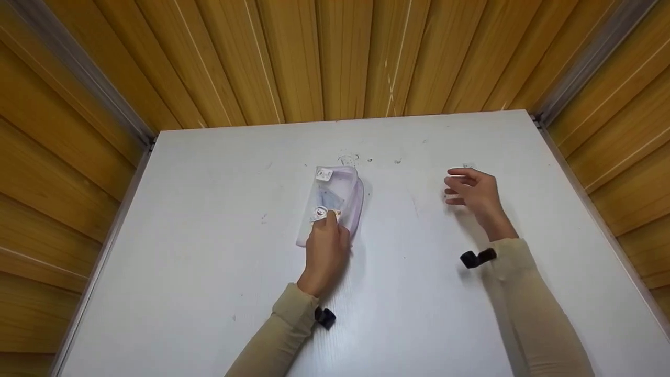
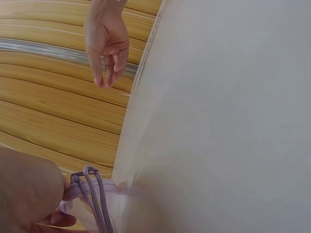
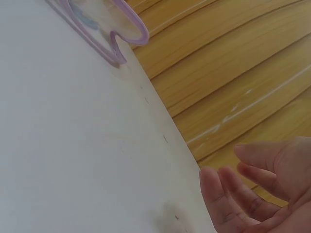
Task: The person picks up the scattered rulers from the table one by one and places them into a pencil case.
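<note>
Translucent pouch with pale-purple edging (image 1: 346, 184): sits around the middle of the white tabletop (image 1: 408, 309), long side running near to far; cannot tell whether it lies fully flat or is slightly raised. Left hand (image 1: 325, 254) has its grip clamped on the near part, thumb on top. A purple-grey braided cord loop (image 2: 102, 199) shows beside this hand in the left wrist view. Right hand (image 1: 475, 195) is well apart to the right, grip loose, fingers parted, holding nothing. A white square label (image 1: 324, 174) marks the pouch's far left corner.

Handling, judged: light, soft-walled, likely to bend or crease; smooth faces may slip. Edging looks firmer. Best hold: pinch the near edge, with a second pinch on the far right edging, clear of the label.
</note>
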Demonstrator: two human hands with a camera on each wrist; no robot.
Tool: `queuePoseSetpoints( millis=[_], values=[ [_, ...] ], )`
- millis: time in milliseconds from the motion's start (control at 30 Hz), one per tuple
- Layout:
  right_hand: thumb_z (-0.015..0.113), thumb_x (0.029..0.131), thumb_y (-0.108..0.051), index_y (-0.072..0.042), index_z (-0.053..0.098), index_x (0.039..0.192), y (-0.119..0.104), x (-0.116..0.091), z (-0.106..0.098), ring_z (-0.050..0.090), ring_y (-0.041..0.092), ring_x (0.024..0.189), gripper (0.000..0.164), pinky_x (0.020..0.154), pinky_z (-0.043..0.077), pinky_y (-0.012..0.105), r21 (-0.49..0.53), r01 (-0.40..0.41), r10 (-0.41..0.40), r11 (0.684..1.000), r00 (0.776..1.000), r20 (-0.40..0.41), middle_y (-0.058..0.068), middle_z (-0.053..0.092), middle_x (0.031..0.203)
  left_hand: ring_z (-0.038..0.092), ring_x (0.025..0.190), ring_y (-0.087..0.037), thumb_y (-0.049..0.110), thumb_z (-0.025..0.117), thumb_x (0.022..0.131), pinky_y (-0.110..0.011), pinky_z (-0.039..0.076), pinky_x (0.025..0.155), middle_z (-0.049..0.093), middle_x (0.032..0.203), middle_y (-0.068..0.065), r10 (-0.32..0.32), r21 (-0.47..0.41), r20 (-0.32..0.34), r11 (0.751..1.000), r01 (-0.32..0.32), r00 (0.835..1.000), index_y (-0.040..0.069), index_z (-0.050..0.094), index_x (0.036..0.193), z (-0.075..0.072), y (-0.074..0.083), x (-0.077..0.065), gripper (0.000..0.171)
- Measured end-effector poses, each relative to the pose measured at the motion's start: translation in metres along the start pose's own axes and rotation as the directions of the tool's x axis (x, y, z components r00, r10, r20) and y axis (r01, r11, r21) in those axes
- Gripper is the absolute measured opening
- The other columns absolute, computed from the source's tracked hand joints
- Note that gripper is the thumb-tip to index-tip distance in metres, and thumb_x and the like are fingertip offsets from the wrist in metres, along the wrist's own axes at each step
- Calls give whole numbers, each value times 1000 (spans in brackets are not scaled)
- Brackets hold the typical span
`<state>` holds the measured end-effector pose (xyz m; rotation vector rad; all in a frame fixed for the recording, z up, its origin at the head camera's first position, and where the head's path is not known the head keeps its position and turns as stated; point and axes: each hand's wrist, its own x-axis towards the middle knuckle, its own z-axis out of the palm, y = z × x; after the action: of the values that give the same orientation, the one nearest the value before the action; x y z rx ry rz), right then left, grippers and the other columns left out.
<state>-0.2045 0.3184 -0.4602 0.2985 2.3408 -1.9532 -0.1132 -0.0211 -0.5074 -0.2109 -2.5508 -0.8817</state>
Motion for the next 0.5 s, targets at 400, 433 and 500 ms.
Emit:
queuePoseSetpoints(
  millis=[400, 433, 500],
  values=[
    [73, 95, -32, -6, 59, 136, 7, -11, -66, 72, 22, 103, 50, 80, 58, 30, -66, -23, 16, 998, 995, -99, 7, 71, 120, 55, 59, -22, 6, 57, 95, -43, 51, 52, 55, 69, -9, -21, -5, 46, 1000, 21, 999, 1, 54, 92, 4, 1, 1, 6],
    [73, 95, -31, -7, 60, 136, 8, -11, -69, 72, 21, 102, 49, 80, 58, 30, -55, -27, 21, 998, 994, -104, 5, 71, 118, 55, 59, -22, 6, 57, 95, -44, 51, 52, 55, 69, -10, -20, -5, 45, 1000, 21, 999, 2, 54, 92, 4, 1, 1, 7],
    [74, 94, -31, -9, 61, 134, 10, -13, -74, 72, 20, 101, 48, 79, 58, 30, -51, -35, 29, 998, 993, -113, -1, 72, 112, 55, 59, -22, 6, 58, 95, -44, 51, 52, 55, 69, -10, -17, -5, 41, 1000, 18, 999, 2, 53, 91, 4, 0, 1, 7]
  ],
)
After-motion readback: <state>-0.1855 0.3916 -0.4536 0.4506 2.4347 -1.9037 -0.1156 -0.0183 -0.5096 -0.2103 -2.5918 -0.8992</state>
